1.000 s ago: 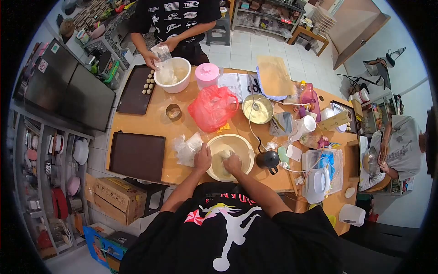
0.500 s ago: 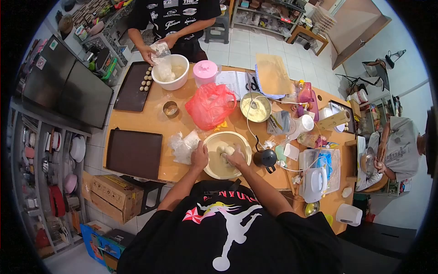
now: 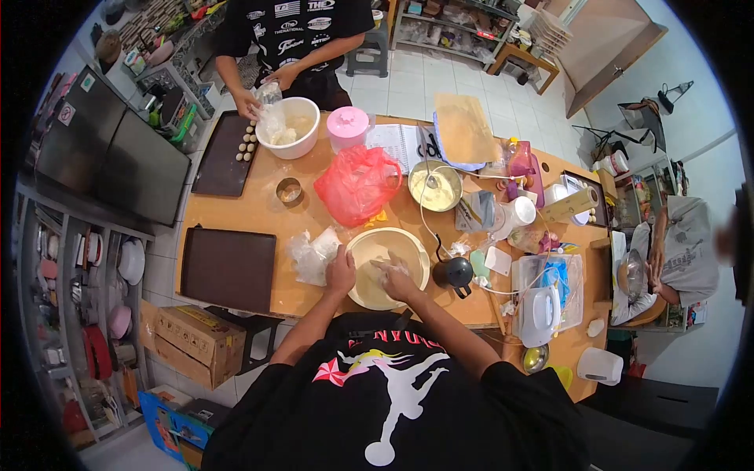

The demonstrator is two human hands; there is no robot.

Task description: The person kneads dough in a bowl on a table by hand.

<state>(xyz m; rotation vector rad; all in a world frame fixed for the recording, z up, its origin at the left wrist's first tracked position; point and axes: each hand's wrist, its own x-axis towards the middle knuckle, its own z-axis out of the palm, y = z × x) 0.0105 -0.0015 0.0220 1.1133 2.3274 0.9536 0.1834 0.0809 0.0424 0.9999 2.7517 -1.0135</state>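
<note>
My left hand (image 3: 341,272) is closed on the left rim of a cream bowl (image 3: 418,253) that stands at the table's near edge. Inside this bowl my right hand (image 3: 395,279) presses on pale dough (image 3: 379,271), which it partly hides; its fingers reach forward and down. A clear plastic bag of white powder (image 3: 314,255) lies just left of my left hand. Behind the bowl sits a red plastic bag (image 3: 357,184), and a black kettle (image 3: 453,273) stands to its right.
An empty dark tray (image 3: 228,268) lies left; another (image 3: 224,169) holds dough balls. Across the table a person holds a plastic bag over a white bowl (image 3: 290,149). A metal bowl of yellow mixture (image 3: 436,198) stands right of centre. Another person sits at far right with a metal bowl (image 3: 631,275).
My right hand has moved over the dough, which now shows less as a round lump. The person across has lowered the plastic bag into the white bowl. The view has shifted slightly.
</note>
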